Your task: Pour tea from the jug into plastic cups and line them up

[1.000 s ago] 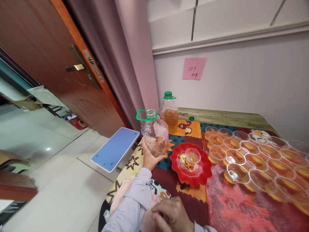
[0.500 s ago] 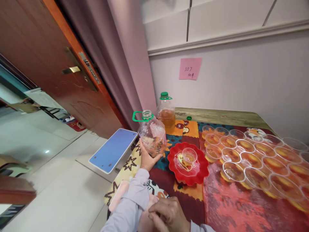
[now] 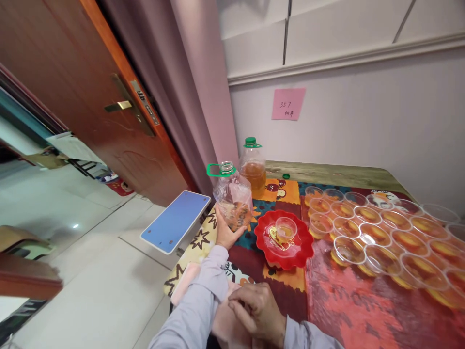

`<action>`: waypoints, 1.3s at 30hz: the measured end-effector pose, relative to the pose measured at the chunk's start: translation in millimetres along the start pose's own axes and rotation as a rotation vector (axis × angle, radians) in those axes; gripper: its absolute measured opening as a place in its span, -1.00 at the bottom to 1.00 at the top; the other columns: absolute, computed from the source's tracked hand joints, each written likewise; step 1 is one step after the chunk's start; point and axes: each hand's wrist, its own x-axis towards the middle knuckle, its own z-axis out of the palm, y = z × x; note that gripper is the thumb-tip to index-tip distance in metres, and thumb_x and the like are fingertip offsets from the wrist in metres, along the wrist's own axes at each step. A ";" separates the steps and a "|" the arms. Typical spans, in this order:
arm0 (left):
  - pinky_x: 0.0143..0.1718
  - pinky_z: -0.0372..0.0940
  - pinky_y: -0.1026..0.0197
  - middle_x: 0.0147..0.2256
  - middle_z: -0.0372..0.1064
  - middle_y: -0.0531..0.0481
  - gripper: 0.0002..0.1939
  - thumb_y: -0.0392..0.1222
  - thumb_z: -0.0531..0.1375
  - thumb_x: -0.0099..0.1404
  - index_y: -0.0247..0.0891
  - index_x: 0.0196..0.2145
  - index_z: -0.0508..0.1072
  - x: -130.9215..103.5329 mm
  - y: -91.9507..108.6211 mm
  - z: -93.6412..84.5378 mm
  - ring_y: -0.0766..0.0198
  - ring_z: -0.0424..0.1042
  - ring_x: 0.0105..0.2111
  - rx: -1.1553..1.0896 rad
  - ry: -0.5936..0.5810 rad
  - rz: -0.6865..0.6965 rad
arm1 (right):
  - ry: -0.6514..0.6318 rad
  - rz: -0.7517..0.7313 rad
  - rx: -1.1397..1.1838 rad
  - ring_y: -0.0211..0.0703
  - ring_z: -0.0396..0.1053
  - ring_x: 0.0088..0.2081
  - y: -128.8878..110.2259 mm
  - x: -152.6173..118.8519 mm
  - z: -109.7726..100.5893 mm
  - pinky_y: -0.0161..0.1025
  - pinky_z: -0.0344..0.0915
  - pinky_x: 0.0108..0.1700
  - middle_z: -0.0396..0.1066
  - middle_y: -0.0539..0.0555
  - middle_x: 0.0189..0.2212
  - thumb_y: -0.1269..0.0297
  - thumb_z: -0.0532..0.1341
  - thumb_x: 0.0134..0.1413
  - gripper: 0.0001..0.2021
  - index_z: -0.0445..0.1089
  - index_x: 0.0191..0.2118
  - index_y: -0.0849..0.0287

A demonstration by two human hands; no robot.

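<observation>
My left hand [image 3: 228, 233] is wrapped round the lower side of a clear plastic jug [image 3: 234, 196]. This jug stands upright without a cap, has a green carry handle [image 3: 216, 169] at its neck, and looks almost drained. Just behind it is a second jug [image 3: 254, 174], capped in green and partly filled with amber liquid. My right hand [image 3: 259, 310] is curled near the table's front edge, with nothing visible in its fingers. To the right of the left hand, a small clear cup [image 3: 286, 229] with a little amber liquid sits on a red scalloped plate [image 3: 263, 242].
Several clear cups [image 3: 376, 235] of amber liquid crowd the right side of the patterned tablecloth [image 3: 286, 295]. A loose green cap [image 3: 286, 176] lies near the wall. Left of the table stands a blue-topped stool [image 3: 176, 220], with an open door [image 3: 109, 97] beyond.
The view has shifted slightly, moving the scene a little to the right on the left side. My left hand keeps its hold on the jug, and my right hand stays curled.
</observation>
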 end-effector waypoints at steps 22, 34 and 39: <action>0.51 -0.05 -0.20 0.50 -0.16 -0.54 0.58 0.48 0.48 -0.13 -0.29 0.54 -0.25 12.3 -6.7 8.8 -0.26 -0.02 0.52 -0.127 0.028 0.004 | 0.066 0.044 0.015 -0.23 0.50 -0.55 6.3 7.7 -8.5 -0.35 0.31 -0.47 0.60 0.04 -0.52 0.25 0.19 0.33 -0.74 0.57 -0.36 0.11; 0.33 0.24 -0.16 0.38 0.05 -0.51 -0.03 0.39 0.04 0.45 -0.23 0.51 -0.24 -39.7 28.0 -17.0 -0.10 0.30 0.33 -0.229 0.303 -0.212 | 0.204 0.345 -0.539 0.02 0.60 -0.17 7.8 65.6 -160.4 -0.12 0.49 -0.10 0.64 0.20 -0.14 0.12 0.33 0.30 -0.69 0.56 0.04 0.16; 0.25 0.31 -0.24 0.28 0.22 -0.49 -0.07 0.32 0.14 0.42 -0.26 0.48 -0.10 -84.8 38.8 -10.2 -0.11 0.45 0.16 -0.255 0.179 -0.229 | -0.090 0.497 -0.815 0.30 0.45 0.21 39.0 88.9 -155.7 0.12 0.35 0.24 0.42 0.44 0.26 0.06 0.43 0.14 -0.26 0.32 0.34 0.34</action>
